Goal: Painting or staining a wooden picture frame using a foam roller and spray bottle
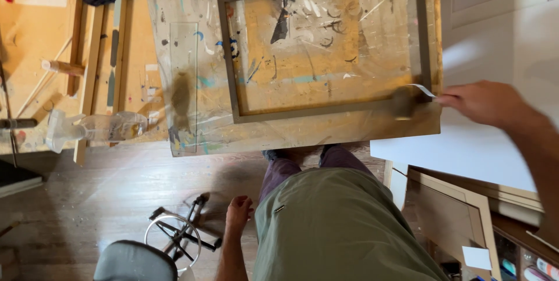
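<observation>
A grey picture frame [233, 71] lies flat on a paint-stained board [186, 42], with a clear pane inside it. My right hand [486, 103] is at the frame's near right corner and pinches a small white strip [422, 89] that sticks out from that corner. My left hand [237, 211] hangs down beside my leg, fingers loosely curled, holding nothing. Below it is the wooden floor.
A clear spray bottle [93, 127] lies at the left on a workbench [35, 42] with wooden sticks [90, 77]. White boards [501, 54] are stacked at the right. A grey stool [134, 260] with a metal ring stands on the floor near my left hand.
</observation>
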